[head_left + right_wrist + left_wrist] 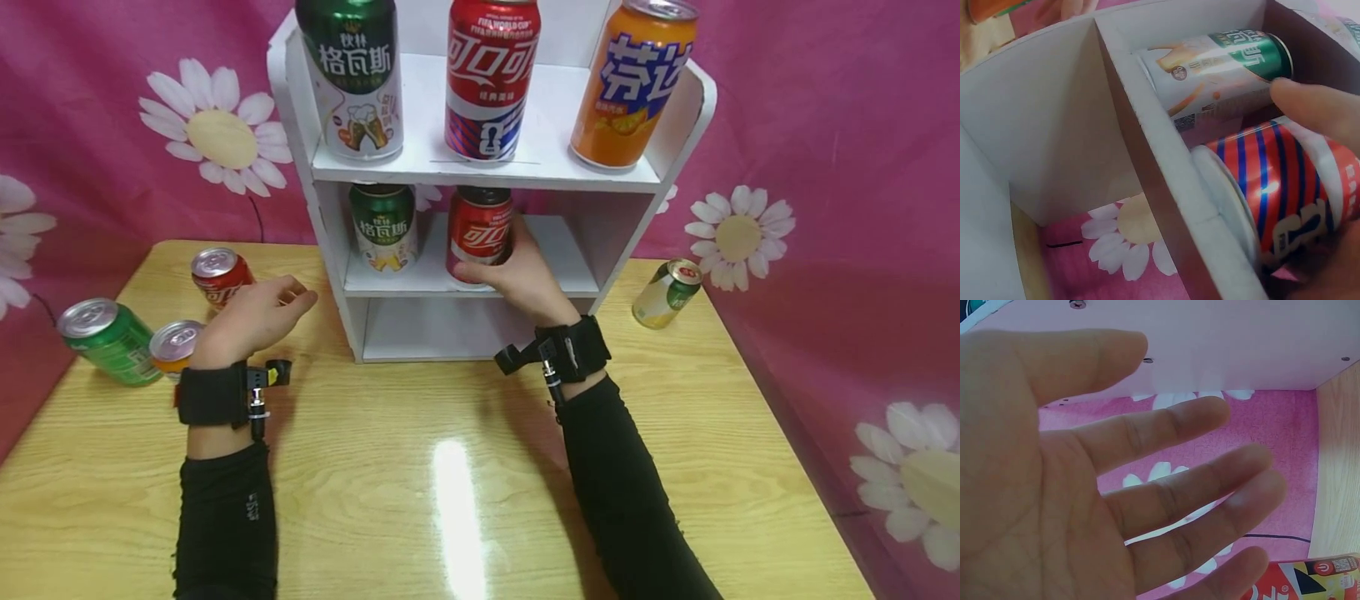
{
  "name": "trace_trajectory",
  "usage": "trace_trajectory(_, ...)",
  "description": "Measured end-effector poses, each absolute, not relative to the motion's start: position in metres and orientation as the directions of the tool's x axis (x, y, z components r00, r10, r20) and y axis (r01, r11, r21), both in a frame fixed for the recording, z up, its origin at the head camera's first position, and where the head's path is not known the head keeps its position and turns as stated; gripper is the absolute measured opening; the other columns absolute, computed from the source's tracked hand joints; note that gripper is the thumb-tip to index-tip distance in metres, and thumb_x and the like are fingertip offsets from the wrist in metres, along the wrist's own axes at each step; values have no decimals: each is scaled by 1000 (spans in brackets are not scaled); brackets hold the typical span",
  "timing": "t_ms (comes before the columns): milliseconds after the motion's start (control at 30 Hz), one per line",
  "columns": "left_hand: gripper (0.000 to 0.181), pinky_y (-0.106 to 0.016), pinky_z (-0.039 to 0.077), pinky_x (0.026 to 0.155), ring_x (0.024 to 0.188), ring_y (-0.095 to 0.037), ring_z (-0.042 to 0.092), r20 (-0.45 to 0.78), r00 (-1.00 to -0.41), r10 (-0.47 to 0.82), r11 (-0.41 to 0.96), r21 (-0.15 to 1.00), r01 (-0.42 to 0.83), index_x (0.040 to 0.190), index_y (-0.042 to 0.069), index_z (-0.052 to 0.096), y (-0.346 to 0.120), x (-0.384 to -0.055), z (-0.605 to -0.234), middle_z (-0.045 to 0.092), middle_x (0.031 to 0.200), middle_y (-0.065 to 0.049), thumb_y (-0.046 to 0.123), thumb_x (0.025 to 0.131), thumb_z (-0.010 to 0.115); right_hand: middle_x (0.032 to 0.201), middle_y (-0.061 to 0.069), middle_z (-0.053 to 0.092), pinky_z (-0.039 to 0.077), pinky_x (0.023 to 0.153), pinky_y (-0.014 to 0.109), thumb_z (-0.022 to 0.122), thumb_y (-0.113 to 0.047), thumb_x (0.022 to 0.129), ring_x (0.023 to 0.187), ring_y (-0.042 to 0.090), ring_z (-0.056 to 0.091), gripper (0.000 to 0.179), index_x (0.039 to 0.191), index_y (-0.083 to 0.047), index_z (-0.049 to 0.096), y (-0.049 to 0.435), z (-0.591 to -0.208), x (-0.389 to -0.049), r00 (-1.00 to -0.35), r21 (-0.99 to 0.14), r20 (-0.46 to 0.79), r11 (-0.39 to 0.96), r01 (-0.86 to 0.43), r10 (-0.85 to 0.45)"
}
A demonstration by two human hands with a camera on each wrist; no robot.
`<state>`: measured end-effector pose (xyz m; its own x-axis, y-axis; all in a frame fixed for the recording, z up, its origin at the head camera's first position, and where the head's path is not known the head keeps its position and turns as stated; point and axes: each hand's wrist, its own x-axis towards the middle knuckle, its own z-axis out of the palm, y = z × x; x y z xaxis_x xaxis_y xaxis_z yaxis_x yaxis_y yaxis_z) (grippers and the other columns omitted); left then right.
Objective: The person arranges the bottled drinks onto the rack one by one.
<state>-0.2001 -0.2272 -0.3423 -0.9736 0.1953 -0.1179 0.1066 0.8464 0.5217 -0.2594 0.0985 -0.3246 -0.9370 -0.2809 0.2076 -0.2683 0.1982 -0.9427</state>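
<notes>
My right hand [531,273] grips a red cola can [478,235] on the middle shelf of a white rack [480,177]. In the right wrist view the thumb lies along one side of the cola can [1272,181], whose base is at the shelf's front edge. Beside it stands a green-and-white kvass can [384,233]. My left hand [251,323] is held over the table at the left, fingers loosely extended and holding nothing. Nearest to it is another red can [217,273], partly hidden behind the hand.
On the top shelf stand a kvass can [356,83], a cola can [491,83] and an orange soda can [633,87]. A green can [112,342] and an orange can [174,343] are at the table's left. A small green-and-gold can [666,296] stands right of the rack.
</notes>
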Motion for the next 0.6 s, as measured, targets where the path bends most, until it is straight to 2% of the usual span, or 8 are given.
trace_trajectory(300,54,-52,45,82,102,-37,54,-125,-972,200,845,525,107,126,-3,50,-228,-201,-343,56,121,-27,42,100,35,124,8,52,41,96,32,80,-7,72,108,20,51,78,136,-10,36,96,-328,-267,-919,-948,231,138,-286,-320)
trace_trajectory(600,56,-53,44,83,104,-37,54,-129,-974,187,842,531,91,128,-3,50,-230,-200,-343,55,123,-27,44,100,35,118,2,54,44,90,31,83,-25,72,103,14,53,76,132,-14,37,91,-332,-261,-938,-904,261,285,-320,-227)
